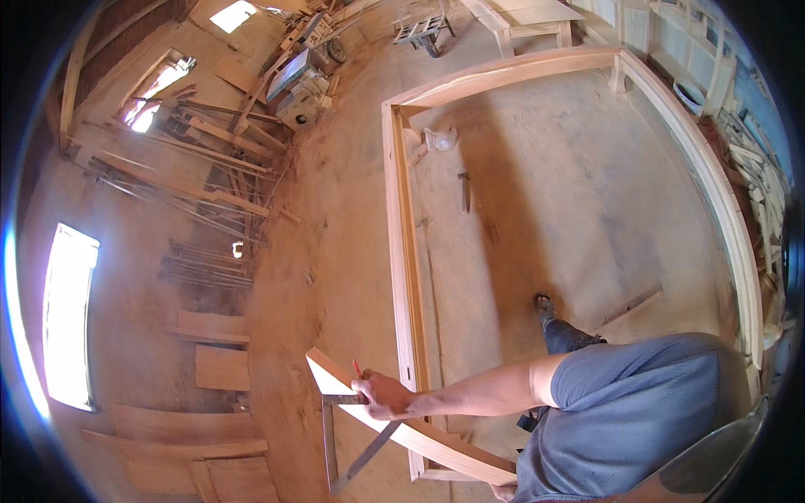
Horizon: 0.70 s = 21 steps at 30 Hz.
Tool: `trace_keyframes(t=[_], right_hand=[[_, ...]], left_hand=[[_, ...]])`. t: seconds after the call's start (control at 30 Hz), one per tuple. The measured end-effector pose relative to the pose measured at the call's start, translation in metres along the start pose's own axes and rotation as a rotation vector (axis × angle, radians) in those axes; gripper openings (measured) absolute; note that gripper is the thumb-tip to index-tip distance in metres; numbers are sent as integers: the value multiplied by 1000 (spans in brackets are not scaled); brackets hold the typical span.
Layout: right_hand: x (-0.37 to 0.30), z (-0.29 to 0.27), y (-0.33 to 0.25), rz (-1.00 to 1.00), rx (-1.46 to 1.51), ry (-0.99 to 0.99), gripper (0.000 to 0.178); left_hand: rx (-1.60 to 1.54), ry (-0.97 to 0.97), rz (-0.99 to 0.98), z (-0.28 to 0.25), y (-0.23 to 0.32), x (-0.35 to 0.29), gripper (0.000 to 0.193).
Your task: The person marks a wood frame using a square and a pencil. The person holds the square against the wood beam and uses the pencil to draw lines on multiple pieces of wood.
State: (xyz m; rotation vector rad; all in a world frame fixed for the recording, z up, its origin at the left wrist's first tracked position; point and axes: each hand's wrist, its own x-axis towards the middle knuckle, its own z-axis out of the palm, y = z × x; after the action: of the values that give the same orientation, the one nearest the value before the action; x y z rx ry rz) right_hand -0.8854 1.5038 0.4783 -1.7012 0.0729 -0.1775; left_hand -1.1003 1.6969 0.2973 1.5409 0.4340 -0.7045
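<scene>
A pale wooden board (453, 448) slants across the bottom, its far end at the left. My right hand (387, 397) is closed over the board near that end, with a red pencil (357, 369) sticking up from the fingers. Under the same hand, a dark metal carpenter's square (364, 458) with a three-sided outline lies across the board and hangs below it. At the lower edge my left hand (503, 493), mostly cut off, grips the board's near end. Beside the board stands a large wooden frame (401, 251) on the floor.
Inside the frame lie a hammer-like tool (464, 193), a clear plastic bag (440, 139) and a wood strip (631, 306). Timber (226, 138) and boards (222, 367) lean along the left wall. A machine (300, 92) and a cart (423, 32) stand at the back; offcuts (759, 193) pile up right.
</scene>
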Motion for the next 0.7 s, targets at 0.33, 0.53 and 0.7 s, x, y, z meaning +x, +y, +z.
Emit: trace_keyframes(t=[0.33,0.53,0.7], right_hand=[[172,-253,37,203,25,228,17],[259,-376,91,244,-138,436,11],[324,-437,152,210,-240,514,12]], left_hand=[[132,59,10,145,97,56,61],[245,61,80,231,145,118,62],[84,42,40,288,146,231,58]])
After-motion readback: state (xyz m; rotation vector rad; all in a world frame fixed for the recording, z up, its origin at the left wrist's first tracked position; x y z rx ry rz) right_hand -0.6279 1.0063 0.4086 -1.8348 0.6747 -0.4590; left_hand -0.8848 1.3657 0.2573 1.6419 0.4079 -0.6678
